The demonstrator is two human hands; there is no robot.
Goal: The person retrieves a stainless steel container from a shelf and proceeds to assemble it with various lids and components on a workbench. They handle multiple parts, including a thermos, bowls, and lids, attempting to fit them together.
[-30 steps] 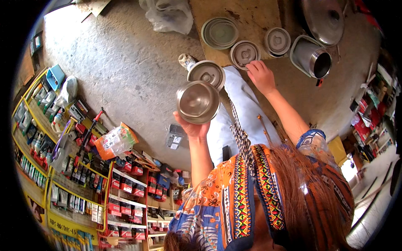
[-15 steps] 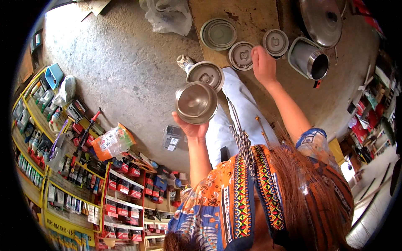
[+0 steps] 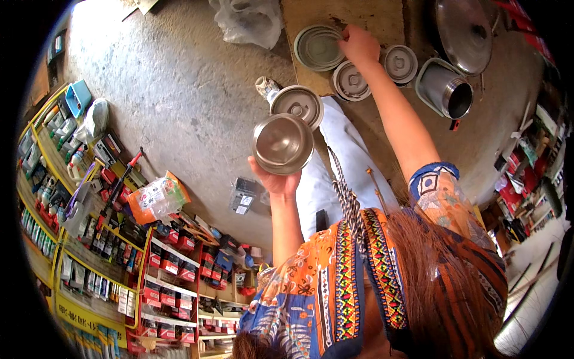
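My left hand (image 3: 276,178) is closed around the underside of a round steel bowl (image 3: 283,143), its shiny inside facing up. Just beyond the bowl's far rim is a round grey lid (image 3: 297,106) with a raised disc in its middle; what supports it is hidden. On the worn wooden board my right hand (image 3: 360,44) reaches to a stack of pale green round lids (image 3: 317,49). Its fingers are pinched at the right edge of the topmost one, which lies flat. Two more grey lids, a nearer one (image 3: 351,81) and a right-hand one (image 3: 400,64), lie beside my right wrist.
A steel pot with a wire handle (image 3: 457,99) lies tipped at the right, below a large pan lid (image 3: 465,36). At the far edge sits a clear plastic bag (image 3: 248,21). Shelves of boxed goods (image 3: 170,287) stand at left, with an orange packet (image 3: 156,197) there.
My right hand has moved leftward and farther away, from over the nearer grey lid to the edge of the pale green stack. My left hand still holds the bowl in nearly the same place.
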